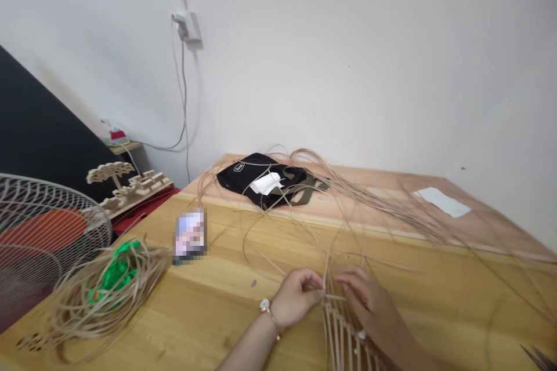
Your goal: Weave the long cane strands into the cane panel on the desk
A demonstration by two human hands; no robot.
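A partly woven cane piece (337, 324) lies at the lower middle of the table, its long ribs running toward me and loose cane strands spreading out beyond it. My left hand (300, 295), with a bracelet watch (265, 305) on its wrist, pinches a cane strand at the piece's left edge. On the opposite side, my right hand (365, 295) has its fingers bent around the strands near the top of the weave. Slight blur and the fingers themselves hide the exact grip there.
A coil of cane (148, 278) with green wrapping (117, 269) sits at left beside a fan (39, 243). Behind are a black bag (235, 177), white paper (444, 202) and a bundle of long strands (369, 197). Dark pointed tips (539, 356) show at lower right.
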